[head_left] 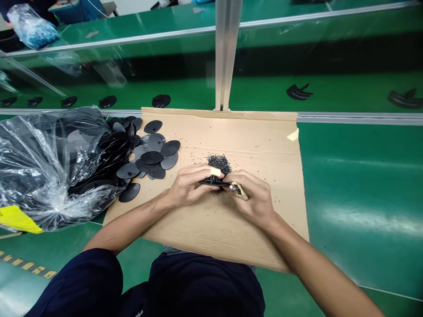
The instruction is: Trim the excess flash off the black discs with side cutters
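Note:
My left hand (191, 184) is closed, pinching a black oval plastic piece (211, 181) edge-on over the cardboard. Pale tape (215, 172) is wrapped round one of its fingertips. Against the right end of the piece, my right hand (253, 196) is closed around a small metal hand tool that looks like nippers (234, 188). Its jaws are partly hidden by my fingers. Just beyond both hands lies a heap of tiny black plastic scraps (220, 164). To the left, several loose black oval pieces (151, 157) overlap on the cardboard sheet (185, 233).
At the left, a clear plastic bag (49, 158) spills more black ovals. A metal post (226, 57) rises behind the cardboard. Beyond the metal rail (357, 117), black parts (161, 101) are spaced along a green surface. Another person's dark sleeve and a bag (31, 26) show far left.

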A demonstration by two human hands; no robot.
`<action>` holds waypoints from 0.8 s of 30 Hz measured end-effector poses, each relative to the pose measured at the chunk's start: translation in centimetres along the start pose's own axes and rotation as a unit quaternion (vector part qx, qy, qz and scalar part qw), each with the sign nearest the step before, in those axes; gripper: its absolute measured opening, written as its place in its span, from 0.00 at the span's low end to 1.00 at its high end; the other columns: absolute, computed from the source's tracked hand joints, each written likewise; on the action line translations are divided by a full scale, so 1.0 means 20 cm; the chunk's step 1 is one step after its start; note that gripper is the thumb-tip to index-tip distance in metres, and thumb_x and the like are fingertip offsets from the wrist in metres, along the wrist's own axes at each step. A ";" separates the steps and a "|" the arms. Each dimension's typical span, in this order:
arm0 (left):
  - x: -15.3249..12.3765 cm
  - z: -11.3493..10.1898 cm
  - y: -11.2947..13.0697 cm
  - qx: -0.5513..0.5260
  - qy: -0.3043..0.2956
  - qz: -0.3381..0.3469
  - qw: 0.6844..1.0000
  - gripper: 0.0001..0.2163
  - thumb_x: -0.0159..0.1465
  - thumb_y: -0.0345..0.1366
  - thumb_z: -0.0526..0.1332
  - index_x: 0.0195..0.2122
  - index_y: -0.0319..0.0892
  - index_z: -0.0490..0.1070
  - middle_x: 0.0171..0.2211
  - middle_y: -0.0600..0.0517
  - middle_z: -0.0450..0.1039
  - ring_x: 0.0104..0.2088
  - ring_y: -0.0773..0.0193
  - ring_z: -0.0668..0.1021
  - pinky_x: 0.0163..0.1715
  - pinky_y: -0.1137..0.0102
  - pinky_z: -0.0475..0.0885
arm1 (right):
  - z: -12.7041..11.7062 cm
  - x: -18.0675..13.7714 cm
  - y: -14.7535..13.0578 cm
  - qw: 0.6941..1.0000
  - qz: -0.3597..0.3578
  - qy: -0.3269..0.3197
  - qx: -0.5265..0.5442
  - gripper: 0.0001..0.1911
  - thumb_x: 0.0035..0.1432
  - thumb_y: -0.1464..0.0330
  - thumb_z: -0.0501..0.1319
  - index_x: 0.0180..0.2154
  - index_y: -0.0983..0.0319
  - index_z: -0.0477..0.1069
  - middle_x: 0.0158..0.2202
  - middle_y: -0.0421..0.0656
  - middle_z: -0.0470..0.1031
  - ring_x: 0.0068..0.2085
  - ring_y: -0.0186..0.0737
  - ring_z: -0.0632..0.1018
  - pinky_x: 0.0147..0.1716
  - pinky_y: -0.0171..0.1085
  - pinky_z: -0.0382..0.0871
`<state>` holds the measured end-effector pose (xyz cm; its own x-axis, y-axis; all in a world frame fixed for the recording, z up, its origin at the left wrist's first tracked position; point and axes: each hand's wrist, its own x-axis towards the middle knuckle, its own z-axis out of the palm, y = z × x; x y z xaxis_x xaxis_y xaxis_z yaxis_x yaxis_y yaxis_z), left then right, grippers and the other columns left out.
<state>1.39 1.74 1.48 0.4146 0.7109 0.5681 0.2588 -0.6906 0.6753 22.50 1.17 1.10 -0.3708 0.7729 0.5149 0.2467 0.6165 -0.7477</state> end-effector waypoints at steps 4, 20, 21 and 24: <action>0.00 0.02 0.01 -0.001 0.008 0.000 1.000 0.09 0.70 0.37 0.62 0.47 0.39 0.78 0.40 0.45 0.82 0.41 0.62 0.82 0.42 0.67 0.79 | 0.01 0.00 -0.01 1.000 0.003 0.017 0.021 0.09 0.63 0.75 0.59 0.38 0.57 0.75 0.35 0.44 0.80 0.35 0.40 0.80 0.35 0.39 0.76; -0.01 0.04 0.03 0.023 0.069 0.031 0.997 0.07 0.65 0.38 0.69 0.40 0.40 0.79 0.33 0.48 0.82 0.33 0.65 0.82 0.35 0.69 0.79 | 0.02 0.00 -0.02 0.998 0.013 -0.022 0.049 0.09 0.61 0.77 0.58 0.37 0.58 0.72 0.37 0.43 0.80 0.37 0.39 0.81 0.35 0.38 0.74; -0.01 0.04 0.04 0.025 0.070 0.031 0.997 0.07 0.64 0.38 0.70 0.40 0.40 0.79 0.33 0.49 0.82 0.32 0.66 0.82 0.34 0.70 0.79 | 0.02 -0.01 -0.02 0.998 0.014 -0.023 0.050 0.09 0.61 0.77 0.58 0.37 0.58 0.72 0.37 0.43 0.80 0.37 0.39 0.81 0.35 0.38 0.75; -0.01 0.04 0.05 0.031 0.082 0.028 0.996 0.07 0.62 0.37 0.72 0.39 0.41 0.79 0.30 0.51 0.82 0.30 0.68 0.81 0.32 0.72 0.78 | 0.01 -0.01 -0.02 0.998 0.015 -0.023 0.057 0.07 0.62 0.76 0.59 0.37 0.58 0.72 0.38 0.43 0.80 0.37 0.38 0.81 0.35 0.38 0.74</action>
<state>2.36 0.81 1.72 0.2836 0.6798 0.6764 0.2953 -0.7330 0.6128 22.24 0.79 1.22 -0.4065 0.7814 0.4735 0.1563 0.5701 -0.8066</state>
